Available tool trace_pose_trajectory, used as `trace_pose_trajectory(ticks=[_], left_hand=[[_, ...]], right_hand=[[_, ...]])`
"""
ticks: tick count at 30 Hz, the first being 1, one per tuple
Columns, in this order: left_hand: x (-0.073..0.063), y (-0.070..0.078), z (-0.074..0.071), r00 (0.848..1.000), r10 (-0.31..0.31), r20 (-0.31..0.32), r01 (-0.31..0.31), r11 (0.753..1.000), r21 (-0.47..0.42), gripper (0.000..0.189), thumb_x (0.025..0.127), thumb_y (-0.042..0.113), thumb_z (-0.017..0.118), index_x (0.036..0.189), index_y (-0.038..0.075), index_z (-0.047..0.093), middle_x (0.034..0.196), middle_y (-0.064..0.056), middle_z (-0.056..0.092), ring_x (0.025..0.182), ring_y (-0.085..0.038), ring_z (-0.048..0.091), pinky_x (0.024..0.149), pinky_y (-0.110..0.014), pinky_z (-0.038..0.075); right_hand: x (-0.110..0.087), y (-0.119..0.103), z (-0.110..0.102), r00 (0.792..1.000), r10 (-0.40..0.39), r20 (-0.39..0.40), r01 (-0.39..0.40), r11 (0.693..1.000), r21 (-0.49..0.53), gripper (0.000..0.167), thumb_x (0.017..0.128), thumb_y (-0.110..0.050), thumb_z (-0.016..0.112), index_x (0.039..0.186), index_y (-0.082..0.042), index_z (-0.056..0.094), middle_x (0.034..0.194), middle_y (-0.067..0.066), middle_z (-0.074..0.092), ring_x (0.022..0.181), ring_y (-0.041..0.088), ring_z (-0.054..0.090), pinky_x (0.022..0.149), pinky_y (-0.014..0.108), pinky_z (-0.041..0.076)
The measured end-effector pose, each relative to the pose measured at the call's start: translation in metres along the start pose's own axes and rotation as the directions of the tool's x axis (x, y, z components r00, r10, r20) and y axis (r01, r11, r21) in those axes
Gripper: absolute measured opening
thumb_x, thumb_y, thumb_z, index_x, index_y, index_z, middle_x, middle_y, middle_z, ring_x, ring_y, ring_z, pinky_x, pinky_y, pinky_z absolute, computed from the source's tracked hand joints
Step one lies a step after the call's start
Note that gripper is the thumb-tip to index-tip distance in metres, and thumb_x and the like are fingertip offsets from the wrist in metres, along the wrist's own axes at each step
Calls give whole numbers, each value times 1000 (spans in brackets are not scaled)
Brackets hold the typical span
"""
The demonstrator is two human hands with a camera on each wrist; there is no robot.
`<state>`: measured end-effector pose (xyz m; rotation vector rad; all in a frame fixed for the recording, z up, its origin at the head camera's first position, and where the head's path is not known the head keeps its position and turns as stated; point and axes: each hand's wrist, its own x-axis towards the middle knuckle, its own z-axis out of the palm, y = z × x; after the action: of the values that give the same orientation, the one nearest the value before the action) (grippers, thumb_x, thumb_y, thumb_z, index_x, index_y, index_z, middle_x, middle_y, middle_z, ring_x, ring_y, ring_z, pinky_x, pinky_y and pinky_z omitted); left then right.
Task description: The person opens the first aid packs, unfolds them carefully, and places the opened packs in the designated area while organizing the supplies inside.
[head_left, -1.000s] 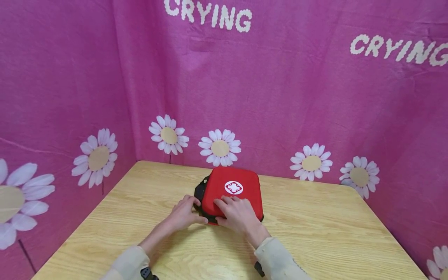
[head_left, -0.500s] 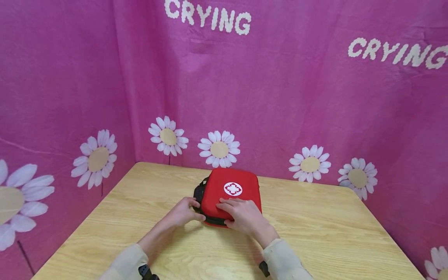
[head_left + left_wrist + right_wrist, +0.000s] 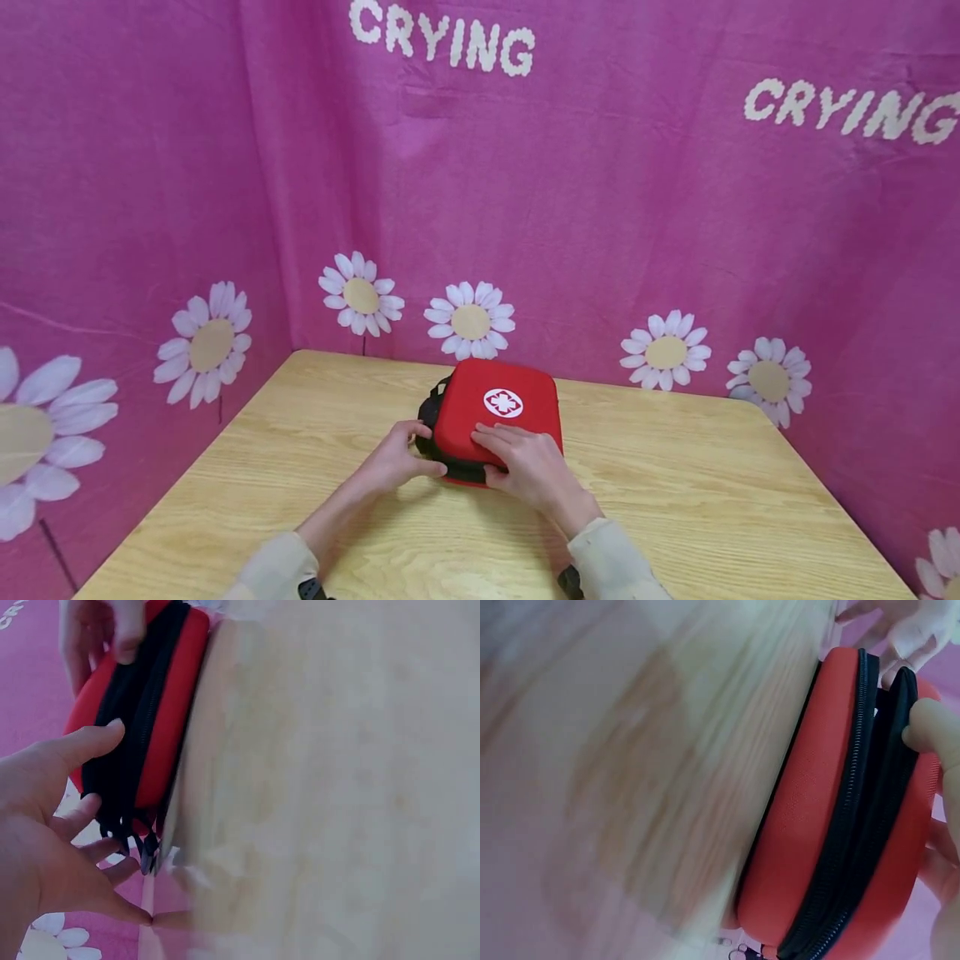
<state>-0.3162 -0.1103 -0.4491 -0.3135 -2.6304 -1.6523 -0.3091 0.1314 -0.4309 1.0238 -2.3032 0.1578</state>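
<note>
wooden table; both hands as before on red case, right hand gripping lid, left hand pinching corner

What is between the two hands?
In the head view, the near left corner of the red case with its black zipper band lies between the left hand and right hand. Both hands touch it.

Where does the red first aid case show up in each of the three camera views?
Head: red first aid case lies centre frame on the wooden table, both hands at its near edge.
Left wrist: upper left, seen edge-on.
Right wrist: right half, edge-on.
Shared landmark: the black zipper band around the case.
</note>
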Motion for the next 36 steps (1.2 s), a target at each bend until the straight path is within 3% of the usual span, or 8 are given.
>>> trace_pose_trajectory(ticks=[3,8,11,14,22,26,31,36], left_hand=[[-2,-2,3,999,31,-9,-30,999,30,53,72,17,88,113,4,57,131,-23,49,125,-44,48,106,-53,40],[-3,2,5,1000,16,-18,-12,974,225,49,79,33,81,111,5,58,116,-16,55,106,-31,53,90,-45,43],[-3,5,6,1000,-10,-6,11,942,337,60,81,42,77,123,3,58,119,-14,58,109,-31,54,93,-49,42],[-3,8,6,1000,-23,17,15,921,390,72,81,46,74,137,4,55,123,-14,58,114,-34,53,98,-54,39],[-2,8,6,998,-39,46,15,906,424,73,82,49,73,141,9,55,118,-11,59,107,-29,53,91,-50,42],[-2,8,6,998,-35,46,12,903,429,73,81,49,74,141,12,55,115,-10,59,104,-28,53,87,-49,42],[0,7,5,998,-42,43,19,902,432,73,81,49,75,141,13,55,115,-10,59,104,-28,53,87,-50,42],[2,7,6,999,-35,35,16,900,436,72,80,48,76,140,13,56,116,-11,60,105,-30,54,88,-52,43]], right_hand=[[0,1,-2,1000,-9,-24,9,1000,0,44,78,-21,80,122,-20,72,125,-4,71,111,15,69,79,30,57],[3,0,-7,999,-12,-42,12,1000,-12,43,78,-21,81,121,-19,73,123,-3,71,110,15,69,77,29,58],[3,1,-9,999,-16,-49,15,1000,-10,44,78,-20,82,121,-19,73,123,-2,71,110,16,69,78,30,58],[2,2,-10,998,-24,-60,24,1000,-5,45,77,-20,83,121,-18,72,123,-1,71,110,16,69,79,31,58],[-4,11,-8,981,-27,-192,35,999,38,44,75,-17,83,118,-15,73,121,1,72,108,17,70,84,32,58],[-8,17,-13,970,35,-241,-10,995,104,48,75,-15,83,121,-15,72,122,1,72,110,17,69,88,33,57],[-15,23,-21,960,128,-248,-81,978,192,53,76,-15,84,127,-15,68,122,3,71,110,20,69,88,36,56],[-19,27,-26,949,169,-267,-104,965,240,58,76,-12,84,131,-14,64,123,6,69,109,23,68,86,41,57]])
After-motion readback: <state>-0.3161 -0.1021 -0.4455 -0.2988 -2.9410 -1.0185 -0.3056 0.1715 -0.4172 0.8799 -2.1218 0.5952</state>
